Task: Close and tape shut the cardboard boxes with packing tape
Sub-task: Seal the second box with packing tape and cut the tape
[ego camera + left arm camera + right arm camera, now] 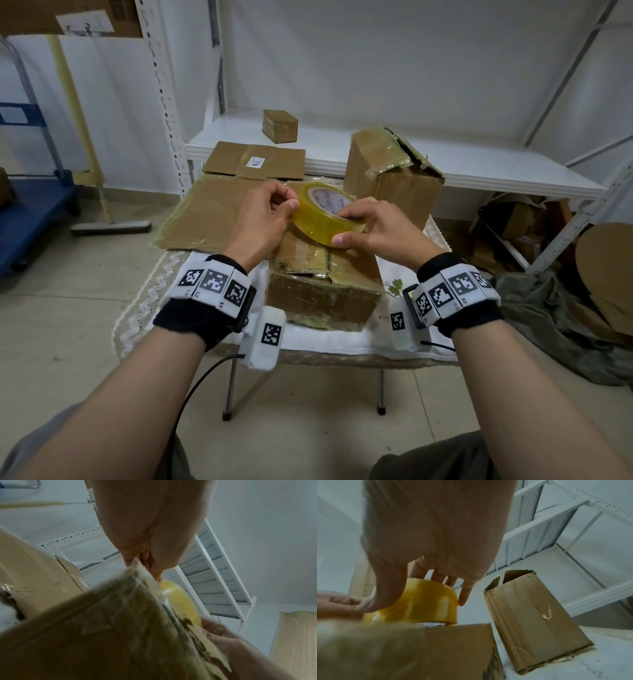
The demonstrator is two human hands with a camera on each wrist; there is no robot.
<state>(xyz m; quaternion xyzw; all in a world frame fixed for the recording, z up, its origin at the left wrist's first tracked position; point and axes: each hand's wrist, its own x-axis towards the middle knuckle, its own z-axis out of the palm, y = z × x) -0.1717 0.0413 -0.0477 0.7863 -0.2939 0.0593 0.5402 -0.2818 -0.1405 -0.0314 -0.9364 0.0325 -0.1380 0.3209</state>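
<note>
A yellowish roll of packing tape (325, 213) (426, 601) (181, 600) is held just above a closed cardboard box (325, 284) (436, 649) (102, 635) on the small table. My right hand (370, 226) (436, 540) grips the roll, thumb on its near side and fingers over the top. My left hand (267, 216) (150, 534) pinches at the roll's left edge with thumb and fingertips. The box top carries old tape along its seam. A second, taller box (390, 178) (536, 618) stands behind to the right, its top torn and partly open.
Flattened cardboard sheets (212, 212) lie on the table's left and back. A small taped box (279, 126) sits on the white shelf (479, 171). The table wears a white cloth (308, 337). A blue cart (30, 212) stands left; cardboard scraps and fabric (548, 308) lie right.
</note>
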